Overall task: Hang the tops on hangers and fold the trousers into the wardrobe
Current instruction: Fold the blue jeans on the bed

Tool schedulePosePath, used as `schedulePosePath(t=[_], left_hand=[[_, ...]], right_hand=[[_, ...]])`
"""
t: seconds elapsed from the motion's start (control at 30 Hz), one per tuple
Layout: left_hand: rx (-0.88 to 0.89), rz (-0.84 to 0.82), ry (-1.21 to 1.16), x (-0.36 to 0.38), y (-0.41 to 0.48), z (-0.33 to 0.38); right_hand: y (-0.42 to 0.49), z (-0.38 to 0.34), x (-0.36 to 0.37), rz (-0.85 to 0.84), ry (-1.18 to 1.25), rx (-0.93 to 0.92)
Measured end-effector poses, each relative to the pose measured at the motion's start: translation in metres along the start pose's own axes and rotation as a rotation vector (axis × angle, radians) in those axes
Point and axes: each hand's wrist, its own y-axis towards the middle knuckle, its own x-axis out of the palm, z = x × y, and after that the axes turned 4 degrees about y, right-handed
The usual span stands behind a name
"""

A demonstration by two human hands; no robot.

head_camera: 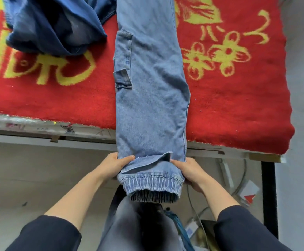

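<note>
While the light blue trousers (151, 87) lie stretched lengthwise across the worktop (39, 138), their legs stacked one on the other, both hands hold the ankle end, which hangs just past the near edge. The left hand (116, 164) grips the left side of the leg, thumb lying on top of the denim and the other fingers (111, 175) curled underneath. The right hand (187, 171) grips the opposite side the same way, thumb on top and the rest tucked beneath the cloth. Just below the hands, the two elastic cuffs (153, 183) sit one over the other, the lower one showing darker. A pocket flap (122, 80) stands out along the left seam further up the leg. The trousers rest on a red blanket (238, 105) with yellow patterns, which covers the worktop. A dark blue garment (57, 28) lies crumpled at the far left, just beside the trousers and overlapping their edge at the top. Dark sleeves (44, 234) are pushed up both forearms. A black leg (269, 196) of the worktop stands at the right.
</note>
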Motion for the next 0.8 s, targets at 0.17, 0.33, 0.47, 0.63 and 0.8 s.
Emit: schedulePosePath(t=[0.17,0.33,0.47,0.63,0.8], left_hand=[[-0.297,-0.246,-0.014,0.033,-0.059,-0.037],[-0.369,-0.293,0.040,0.052,-0.093,-0.042],[-0.190,0.010,-0.094,0.043,-0.096,0.007],[0.037,0.002,-0.273,0.004,-0.090,0.090],[0.142,0.074,-0.599,-0.044,-0.062,0.173]], right_hand=[[-0.060,0.042,-0.014,-0.189,-0.177,0.256],[-0.090,0.057,-0.026,-0.131,-0.225,0.340],[-0.079,0.009,-0.033,0.071,-0.159,0.117],[-0.073,-0.087,-0.038,-0.082,0.090,-0.047],[-0.057,-0.193,-0.050,-0.206,0.311,-0.284]])
